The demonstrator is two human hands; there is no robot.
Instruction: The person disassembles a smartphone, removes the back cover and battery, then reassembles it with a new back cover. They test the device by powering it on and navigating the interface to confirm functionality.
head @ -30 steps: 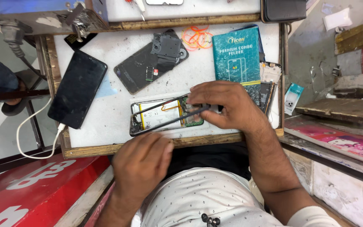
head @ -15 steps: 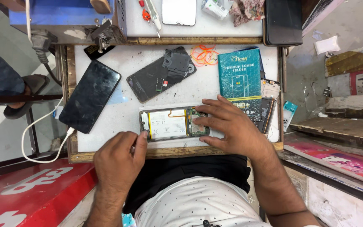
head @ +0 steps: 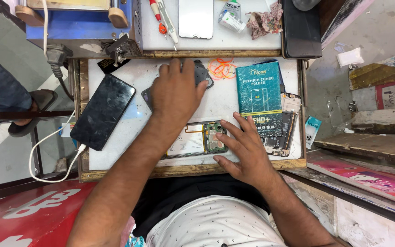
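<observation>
Where hands (head: 177, 89) rest, a cluttered white worktop (head: 225, 98), wood-rimmed.

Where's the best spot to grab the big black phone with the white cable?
Probably the long sides of the black slab phone, near its middle, coming from above. It lies flat and tilted on the white worktop, and the white cable plugs into its lower end, so avoid that end.

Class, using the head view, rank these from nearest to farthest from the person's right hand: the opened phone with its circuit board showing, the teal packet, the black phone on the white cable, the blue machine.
1. Opened phone: touching the right hand, just left.
2. Teal packet: directly above.
3. Black phone: far left.
4. Blue machine: top-left corner.
</observation>
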